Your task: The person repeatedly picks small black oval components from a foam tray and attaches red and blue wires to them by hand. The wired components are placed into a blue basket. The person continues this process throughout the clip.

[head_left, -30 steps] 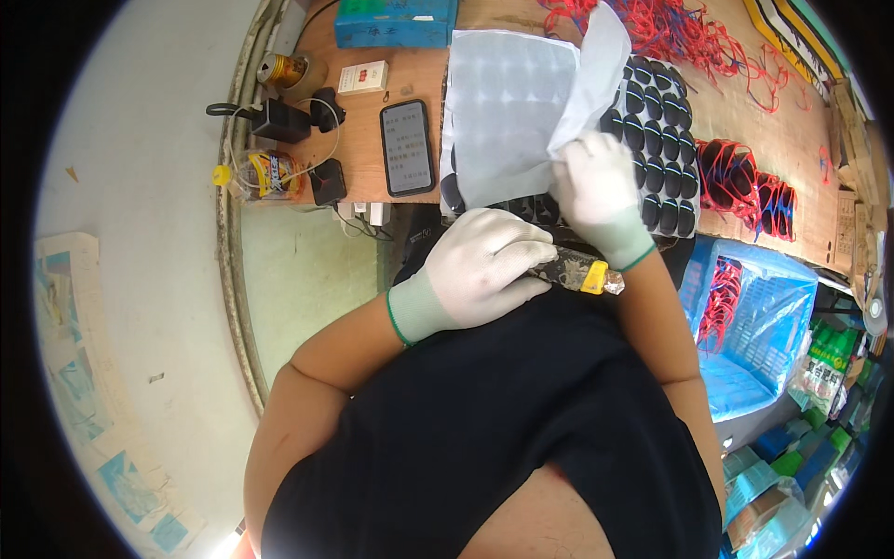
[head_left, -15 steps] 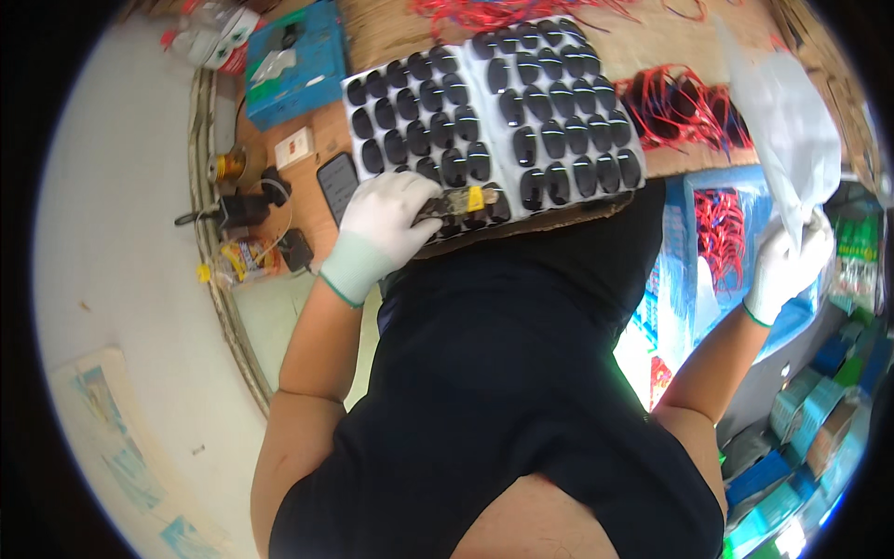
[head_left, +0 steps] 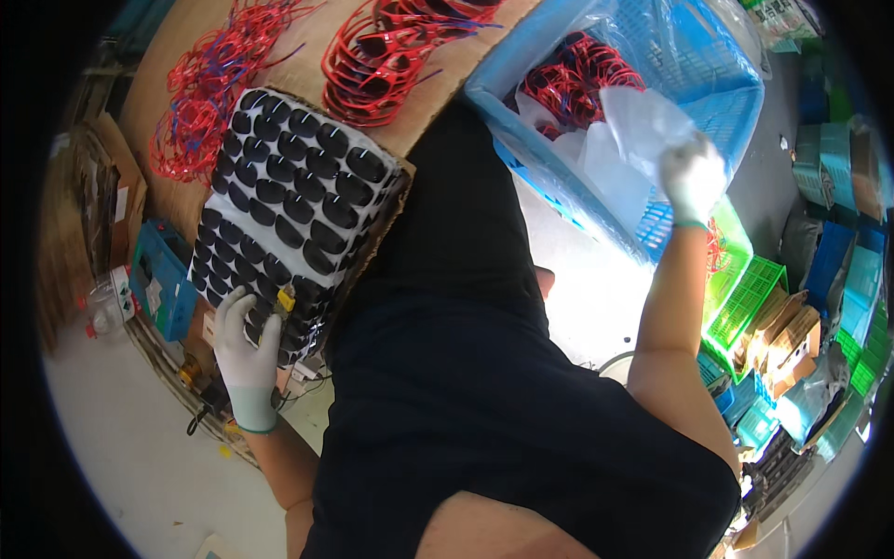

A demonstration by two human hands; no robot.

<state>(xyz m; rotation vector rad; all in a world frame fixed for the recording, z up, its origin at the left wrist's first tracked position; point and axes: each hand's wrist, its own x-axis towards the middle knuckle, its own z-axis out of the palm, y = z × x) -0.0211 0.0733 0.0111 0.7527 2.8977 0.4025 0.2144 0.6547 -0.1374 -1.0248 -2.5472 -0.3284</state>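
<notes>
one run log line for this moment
left hand: at yellow-ended tool, over black lenses | right hand: at white sheet, over blue crate, grip unclear | red bundle: inside crate

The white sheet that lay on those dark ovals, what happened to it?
The right hand peeled the white sheet off the dark ovals and moved it right, over the blue basket; blur hides whether it has let go. The ovals stayed in rows; the yellow-banded tool stayed by the left hand.

Lenses (head_left: 299,207) lie on the table (head_left: 438,93), left of the basket (head_left: 745,104) holding frames (head_left: 579,82).
</notes>
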